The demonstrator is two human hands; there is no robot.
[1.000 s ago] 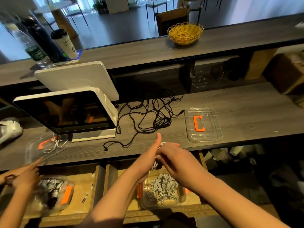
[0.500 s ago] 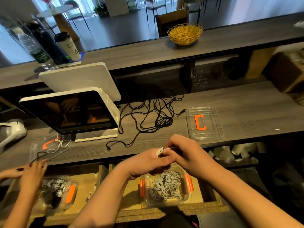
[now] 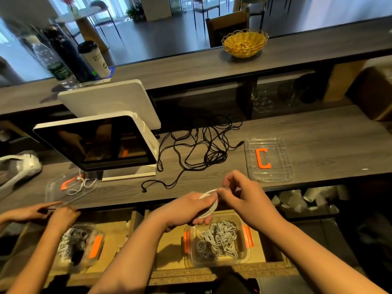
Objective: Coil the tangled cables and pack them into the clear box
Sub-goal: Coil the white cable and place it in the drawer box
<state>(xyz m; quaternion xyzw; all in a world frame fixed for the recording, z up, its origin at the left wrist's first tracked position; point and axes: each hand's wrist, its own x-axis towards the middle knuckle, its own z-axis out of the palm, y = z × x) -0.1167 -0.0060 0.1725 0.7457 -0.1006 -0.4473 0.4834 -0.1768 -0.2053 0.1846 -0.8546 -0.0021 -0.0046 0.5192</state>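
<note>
Currently, by item:
white cable point(image 3: 209, 203): small coil, held between both hands, just above the clear box.
left hand point(image 3: 186, 211): fingers curled round the coil, thumb across the top, palm cupping it from below.
right hand point(image 3: 244, 195): thumb and forefinger pinch the cable at the coil's upper right edge; other fingers loosely bent.
clear box point(image 3: 241, 257): sits in an open wooden drawer point(image 3: 169, 249) under the table edge, orange clips on both short sides, holds a pile of grey-white coiled cables point(image 3: 218, 238).
lid point(image 3: 269, 160): clear, orange C-shaped clip on top, lies flat on the table point(image 3: 318, 143) right of the hands.
black cable point(image 3: 203, 151): loose tangle on the table, between the lid and the screen point(image 3: 97, 143).
second person: two hands point(image 3: 48, 213) at far left, at another clear lid with a white cable on it; a second box of cables point(image 3: 78, 242) sits in the drawer below them.
back shelf: yellow basket point(image 3: 244, 42), paper cup point(image 3: 95, 59), bottles.
</note>
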